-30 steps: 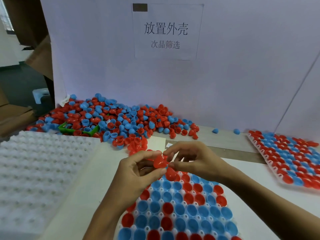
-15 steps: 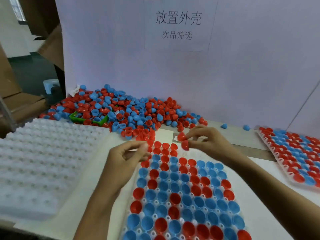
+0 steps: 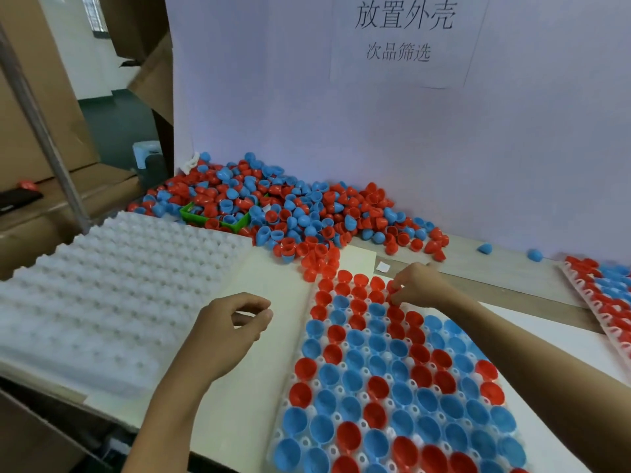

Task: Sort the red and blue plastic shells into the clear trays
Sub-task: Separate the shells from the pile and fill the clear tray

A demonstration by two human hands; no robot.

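Observation:
A clear tray (image 3: 309, 425) lies in front of me, its cups filled with red and blue shells. My right hand (image 3: 418, 285) is at the tray's far right corner and pinches a red shell (image 3: 393, 291) over a cup there. My left hand (image 3: 227, 331) hovers over the white board left of the tray, fingers loosely curled, thumb and forefinger close together; I see nothing in it. A big loose pile of red and blue shells (image 3: 290, 213) lies against the back wall.
A stack of empty white trays (image 3: 112, 288) lies at the left. A small green basket (image 3: 213, 215) sits in the pile. A second filled tray (image 3: 604, 298) is at the far right. Two stray blue shells (image 3: 485, 248) lie near the wall.
The two hands have parted from the red shell they held together. My right hand went forward to the tray's far corner with a red shell; my left hand drew back to the left.

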